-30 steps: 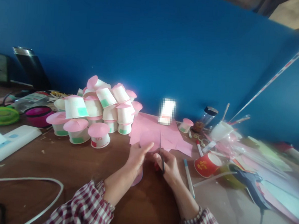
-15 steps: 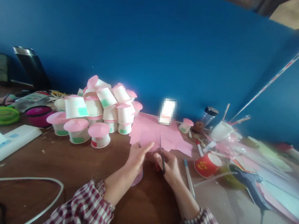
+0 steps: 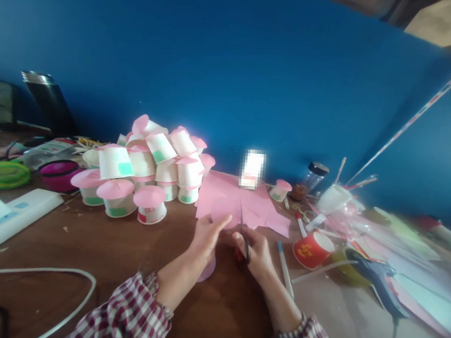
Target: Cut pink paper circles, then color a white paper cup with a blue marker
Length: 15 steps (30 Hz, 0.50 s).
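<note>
My left hand point(image 3: 207, 240) is closed on a round piece of pink paper point(image 3: 222, 211), its thumb lying along the near edge. In my right hand point(image 3: 256, 251) is a pair of scissors point(image 3: 245, 237), with the blades pointing away from me just right of that paper. Behind both hands lie pink paper sheets point(image 3: 232, 186) and loose scraps. Another round pink piece point(image 3: 207, 271) shows on the table, partly hidden under my left wrist. To the left is a heap of small paper cups point(image 3: 116, 162) with pink paper tops.
A pen point(image 3: 285, 268) and a red paper cup point(image 3: 313, 250) are near my right forearm. Further right sits a glue gun point(image 3: 382, 283) with a cord. At left are a power strip point(image 3: 21, 216) and a white cable point(image 3: 86, 277). A blue wall point(image 3: 233, 61) stands behind.
Hardly anything differs. Both hands, the scissors and the pink paper keep nearly the same places, and the view shifts very slightly.
</note>
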### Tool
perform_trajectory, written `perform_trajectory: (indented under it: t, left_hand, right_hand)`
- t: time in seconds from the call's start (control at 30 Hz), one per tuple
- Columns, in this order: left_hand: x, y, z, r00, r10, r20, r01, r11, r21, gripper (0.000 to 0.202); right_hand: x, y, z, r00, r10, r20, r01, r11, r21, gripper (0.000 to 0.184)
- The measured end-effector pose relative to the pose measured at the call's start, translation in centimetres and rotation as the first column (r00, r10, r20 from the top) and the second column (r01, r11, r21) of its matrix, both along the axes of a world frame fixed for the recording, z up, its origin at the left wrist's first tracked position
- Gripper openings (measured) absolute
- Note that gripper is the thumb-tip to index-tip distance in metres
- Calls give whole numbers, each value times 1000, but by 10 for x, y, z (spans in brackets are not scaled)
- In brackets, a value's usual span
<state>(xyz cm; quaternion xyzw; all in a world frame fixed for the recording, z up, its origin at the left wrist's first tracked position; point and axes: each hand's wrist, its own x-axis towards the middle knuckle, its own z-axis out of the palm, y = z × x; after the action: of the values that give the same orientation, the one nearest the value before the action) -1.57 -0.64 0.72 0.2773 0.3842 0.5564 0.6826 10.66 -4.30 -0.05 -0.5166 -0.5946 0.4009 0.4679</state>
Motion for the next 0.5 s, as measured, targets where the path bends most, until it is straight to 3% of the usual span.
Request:
perform_trajectory:
  t: [0.5]
  left_hand:
    - [-1, 4, -6, 998, 40, -45, -41, 999, -8, 29]
  right_hand:
    - [1, 1, -5, 1000, 26, -7, -26, 999, -23, 37]
